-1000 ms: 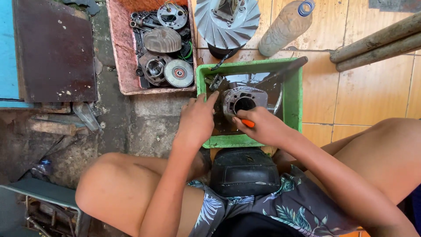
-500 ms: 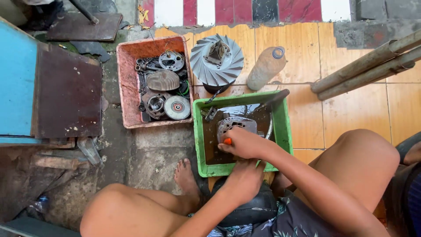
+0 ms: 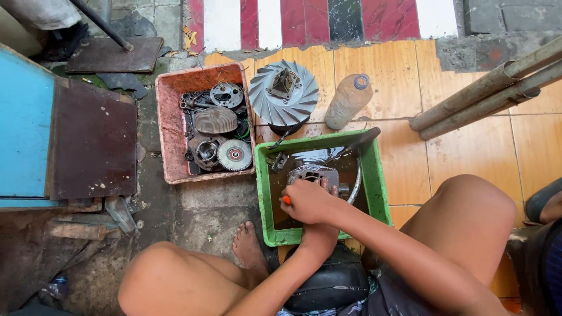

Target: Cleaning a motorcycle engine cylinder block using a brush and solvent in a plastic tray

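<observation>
A green plastic tray [image 3: 377, 175] with dark liquid in it stands on the floor between my knees. A grey metal engine cylinder [image 3: 313, 174] lies in the liquid. My right hand [image 3: 307, 202] rests over the cylinder's near side, closed on a small orange-handled tool [image 3: 285, 200] whose tip is hidden. My left hand [image 3: 319, 240] sits lower, at the tray's near rim, just under my right wrist. Its fingers are hidden, so I cannot tell whether it grips anything.
A faded red tray [image 3: 170, 129] of greasy engine parts stands left of the green one. A finned metal fan wheel [image 3: 284, 93] and a plastic bottle [image 3: 348, 100] sit behind. Two pipes [image 3: 486, 93] lie at right. A black rounded cover [image 3: 331, 284] is at my lap, my bare foot [image 3: 249, 246] beside it.
My left hand has come off the cylinder and drawn back to the tray's near rim. My right hand has slid left across the cylinder with the orange tool. The view has pulled back.
</observation>
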